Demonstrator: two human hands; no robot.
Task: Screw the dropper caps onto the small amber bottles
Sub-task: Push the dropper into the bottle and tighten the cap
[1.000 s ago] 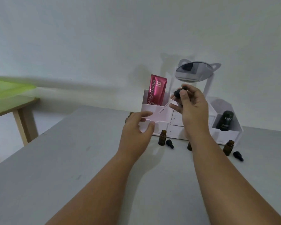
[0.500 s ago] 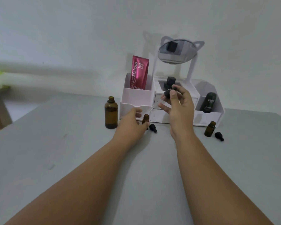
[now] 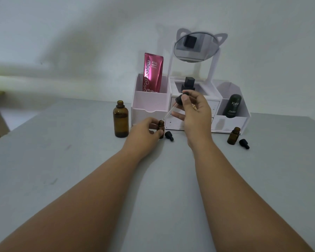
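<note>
My left hand [image 3: 144, 131] grips a small amber bottle [image 3: 161, 125] that stands upright on the grey table [image 3: 80, 160]. My right hand [image 3: 195, 111] holds a black dropper cap [image 3: 180, 99] by its bulb, above and to the right of that bottle. Its glass pipette slants down-left, with the tip just above the bottle's open mouth. A loose black cap [image 3: 169, 136] lies beside the held bottle. Farther right stands a second small amber bottle [image 3: 234, 135], uncapped, with another black cap [image 3: 244, 143] lying next to it.
A larger open amber bottle [image 3: 120, 119] stands left of my left hand. Behind the hands is a white organiser [image 3: 149, 104] with a cat-ear mirror [image 3: 195, 46], a pink tube [image 3: 152, 72], a black square-capped bottle [image 3: 188, 84] and a dark roll-on [image 3: 233, 106].
My left hand has closed around the small bottle on the table. My right hand has lowered the dropper, bringing the pipette tip down to the bottle's mouth. The camera view has tilted down.
</note>
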